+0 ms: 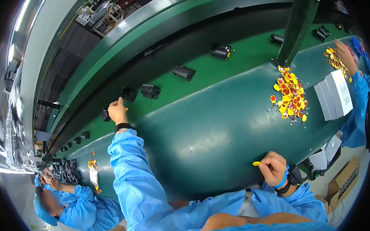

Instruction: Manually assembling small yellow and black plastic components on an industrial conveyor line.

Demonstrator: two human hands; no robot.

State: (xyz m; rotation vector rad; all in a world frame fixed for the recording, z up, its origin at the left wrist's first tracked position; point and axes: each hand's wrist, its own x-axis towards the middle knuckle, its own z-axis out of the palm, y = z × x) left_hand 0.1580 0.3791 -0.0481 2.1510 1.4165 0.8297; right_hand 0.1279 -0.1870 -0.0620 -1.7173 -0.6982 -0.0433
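My left hand reaches out over the green conveyor belt, fingers closed. A sliver of yellow shows at its right side; what it grips is mostly hidden by the hand. One black cylindrical part sits against its left side, and another black part lies just beyond the fingertips. Close to my body, above the near edge of the green table, my right hand pinches a small yellow disc between thumb and fingers.
A pile of yellow-and-red discs with wires lies on the green table, near a green post and white boxes. More black parts line the belt. Co-workers sit left and right.
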